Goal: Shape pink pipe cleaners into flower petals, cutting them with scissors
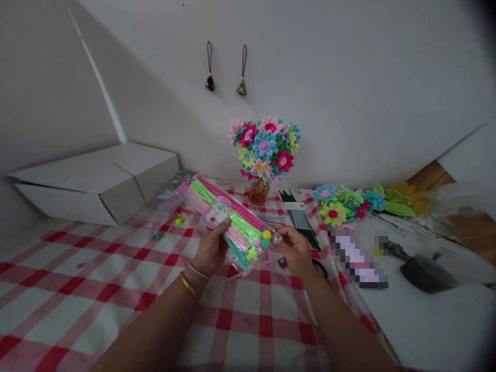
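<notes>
A clear plastic bag of pipe cleaners (240, 219) in pink, green and teal is held tilted above the checked tablecloth. My left hand (212, 248) grips its lower left side, thumb on top, fingers hidden beneath. At the bag's right end my right hand (295, 249) pinches the plastic corner. Small yellow and teal pom-poms (266, 238) show inside near that corner. Under my right wrist lies a black curved handle (320, 268), partly covered. Just behind, bundles of dark green stems (300, 217) rest on the cloth.
A glass vase (259, 191) with a bouquet of fuzzy flowers (265, 147) stands by the wall. On the left is a white cardboard box (116, 178). More fuzzy flowers (341, 204) lie at right, beside a blurred-out object (358, 258) and a dark item (426, 274). Loose pom-poms (180, 220) dot the cloth.
</notes>
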A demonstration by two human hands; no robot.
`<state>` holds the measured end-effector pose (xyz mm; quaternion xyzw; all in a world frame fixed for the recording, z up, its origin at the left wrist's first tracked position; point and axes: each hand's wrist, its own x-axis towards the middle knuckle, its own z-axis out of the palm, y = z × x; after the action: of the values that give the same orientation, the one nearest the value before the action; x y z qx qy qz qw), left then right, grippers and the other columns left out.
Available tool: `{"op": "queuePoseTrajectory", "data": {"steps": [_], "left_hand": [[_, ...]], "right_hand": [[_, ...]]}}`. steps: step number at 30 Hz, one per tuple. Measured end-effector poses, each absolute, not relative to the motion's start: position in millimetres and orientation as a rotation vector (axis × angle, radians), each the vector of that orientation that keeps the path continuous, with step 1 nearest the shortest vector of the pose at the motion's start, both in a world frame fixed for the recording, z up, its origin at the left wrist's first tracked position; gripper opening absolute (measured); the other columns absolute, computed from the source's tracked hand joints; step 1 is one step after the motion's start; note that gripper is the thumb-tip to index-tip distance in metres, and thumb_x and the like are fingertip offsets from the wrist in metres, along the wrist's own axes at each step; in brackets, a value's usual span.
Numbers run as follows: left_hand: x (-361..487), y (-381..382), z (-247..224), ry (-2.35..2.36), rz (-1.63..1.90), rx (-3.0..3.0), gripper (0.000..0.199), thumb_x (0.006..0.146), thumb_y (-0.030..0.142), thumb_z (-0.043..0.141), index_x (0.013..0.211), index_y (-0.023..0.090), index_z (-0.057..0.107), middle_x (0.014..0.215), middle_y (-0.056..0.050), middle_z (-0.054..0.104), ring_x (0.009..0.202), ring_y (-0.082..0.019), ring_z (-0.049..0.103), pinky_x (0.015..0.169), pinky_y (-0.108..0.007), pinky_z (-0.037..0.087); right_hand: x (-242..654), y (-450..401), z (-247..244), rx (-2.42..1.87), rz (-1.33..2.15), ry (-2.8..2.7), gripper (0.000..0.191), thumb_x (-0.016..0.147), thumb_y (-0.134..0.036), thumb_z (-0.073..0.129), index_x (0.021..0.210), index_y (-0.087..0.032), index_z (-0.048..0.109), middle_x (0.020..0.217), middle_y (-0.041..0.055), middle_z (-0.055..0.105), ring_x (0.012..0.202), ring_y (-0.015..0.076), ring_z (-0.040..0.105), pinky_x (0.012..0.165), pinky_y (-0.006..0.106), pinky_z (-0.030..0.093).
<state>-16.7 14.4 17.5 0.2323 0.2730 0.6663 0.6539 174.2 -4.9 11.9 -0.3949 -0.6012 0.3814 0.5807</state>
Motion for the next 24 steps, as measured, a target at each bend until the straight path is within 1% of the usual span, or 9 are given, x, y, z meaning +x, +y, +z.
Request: {"op": "queuePoseTrajectory", "data": {"steps": [2, 4, 7, 11, 14, 17, 19, 21, 24], "left_hand": [[-18, 17, 16, 0.635, 1.578, 0.497, 0.028, 0.062, 0.016, 0.07, 0.088, 0.014, 0.06, 0.075, -0.002, 0.066, 0.066, -0.014, 0.063, 0.066, -0.026, 0.051], [-19, 20, 13, 0.649, 1.631, 0.475, 0.028, 0.061, 0.016, 0.07, 0.087, 0.015, 0.06, 0.075, -0.001, 0.066, 0.065, -0.013, 0.062, 0.064, -0.025, 0.051], [-19, 24, 8, 0.677, 1.685, 0.483, 0.032, 0.06, 0.015, 0.071, 0.089, 0.016, 0.059, 0.078, 0.0, 0.065, 0.066, -0.013, 0.062, 0.061, -0.024, 0.051], [-18, 25, 4, 0.708, 1.693, 0.509, 0.031, 0.059, 0.016, 0.071, 0.087, 0.017, 0.058, 0.074, 0.001, 0.065, 0.061, -0.012, 0.061, 0.057, -0.023, 0.05], [-18, 25, 5, 0.711, 1.643, 0.483, 0.03, 0.06, 0.015, 0.071, 0.087, 0.017, 0.057, 0.074, 0.001, 0.065, 0.062, -0.014, 0.062, 0.056, -0.024, 0.05], [-19, 25, 6, 0.725, 1.527, 0.429, 0.026, 0.062, 0.016, 0.07, 0.086, 0.015, 0.058, 0.075, -0.002, 0.067, 0.063, -0.015, 0.062, 0.056, -0.025, 0.051], [-19, 25, 5, 0.695, 1.494, 0.434, 0.023, 0.064, 0.016, 0.069, 0.085, 0.014, 0.059, 0.077, -0.003, 0.068, 0.065, -0.015, 0.063, 0.059, -0.026, 0.051], [-19, 25, 4, 0.675, 1.506, 0.459, 0.022, 0.064, 0.016, 0.068, 0.085, 0.015, 0.059, 0.079, -0.003, 0.068, 0.066, -0.015, 0.063, 0.062, -0.026, 0.052], [-19, 27, 1, 0.709, 1.546, 0.478, 0.023, 0.063, 0.015, 0.069, 0.083, 0.015, 0.059, 0.076, -0.002, 0.068, 0.064, -0.015, 0.063, 0.06, -0.026, 0.052]], "right_hand": [[172, -4, 13, -0.898, 1.012, -1.296, 0.006, 0.066, -0.016, 0.06, 0.064, -0.02, 0.056, 0.074, -0.0021, 0.062, 0.067, 0.0122, 0.057, 0.062, 0.025, 0.045], [171, -3, 14, -0.858, 1.155, -1.177, 0.009, 0.064, -0.012, 0.056, 0.06, -0.019, 0.052, 0.066, -0.0035, 0.06, 0.062, 0.0116, 0.056, 0.059, 0.025, 0.044], [169, -3, 18, -0.761, 1.365, -1.028, 0.009, 0.06, -0.01, 0.052, 0.057, -0.018, 0.05, 0.064, -0.0031, 0.062, 0.05, 0.0111, 0.055, 0.054, 0.027, 0.044], [170, -5, 26, -0.685, 1.442, -0.926, 0.009, 0.057, -0.009, 0.052, 0.055, -0.018, 0.05, 0.057, -0.0029, 0.061, 0.038, 0.0077, 0.047, 0.047, 0.025, 0.04], [170, -7, 30, -0.648, 1.491, -0.88, 0.008, 0.059, -0.011, 0.051, 0.057, -0.019, 0.05, 0.055, -0.0032, 0.058, 0.042, 0.0082, 0.047, 0.05, 0.026, 0.041], [167, -8, 30, -0.621, 1.563, -0.815, 0.005, 0.065, -0.016, 0.054, 0.062, -0.02, 0.051, 0.06, -0.0024, 0.058, 0.061, 0.014, 0.056, 0.065, 0.033, 0.047], [161, -10, 27, -0.614, 1.605, -0.797, 0.005, 0.069, -0.022, 0.057, 0.07, -0.021, 0.053, 0.07, -0.0011, 0.061, 0.072, 0.0173, 0.059, 0.072, 0.039, 0.047], [154, -11, 22, -0.609, 1.619, -0.803, 0.013, 0.07, -0.024, 0.061, 0.079, -0.023, 0.053, 0.078, -0.0009, 0.062, 0.075, 0.0169, 0.06, 0.074, 0.039, 0.047], [147, -12, 16, -0.651, 1.575, -0.816, 0.029, 0.064, -0.018, 0.069, 0.087, -0.024, 0.052, 0.074, -0.0033, 0.061, 0.07, 0.0134, 0.06, 0.071, 0.034, 0.048]]}}
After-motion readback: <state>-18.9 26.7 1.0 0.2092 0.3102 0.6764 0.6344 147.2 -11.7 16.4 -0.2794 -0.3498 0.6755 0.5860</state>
